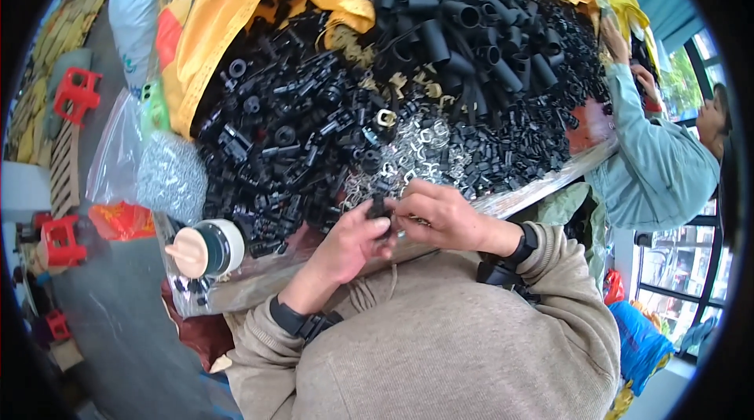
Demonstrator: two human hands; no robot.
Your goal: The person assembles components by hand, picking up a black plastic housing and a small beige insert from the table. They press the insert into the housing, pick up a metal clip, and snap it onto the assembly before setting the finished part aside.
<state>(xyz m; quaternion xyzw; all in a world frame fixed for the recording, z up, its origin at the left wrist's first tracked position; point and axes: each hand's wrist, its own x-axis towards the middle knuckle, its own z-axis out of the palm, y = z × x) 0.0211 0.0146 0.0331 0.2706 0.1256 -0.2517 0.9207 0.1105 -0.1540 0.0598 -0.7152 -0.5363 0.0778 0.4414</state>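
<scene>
Above the near edge of the table, my left hand (345,245) pinches a small black plastic part (378,206) between thumb and fingers. Close against it, my right hand (444,220) has its fingers bent and pressed together; small metallic bits show there, but I cannot make out exactly what it grips. Just beyond both hands lies a heap of small silvery metal clips (420,145). Black plastic parts (275,125) are piled to the left of the clips, and smaller black pieces (514,141) spread to the right.
Black tubes (455,27) are heaped at the back, beside yellow sacks (224,7). At the left corner stand a lidded cup (224,247) and a clear bag of silvery pieces (171,176). A co-worker in a pale green top (652,153) reaches in from the right. Red stools (77,96) stand left.
</scene>
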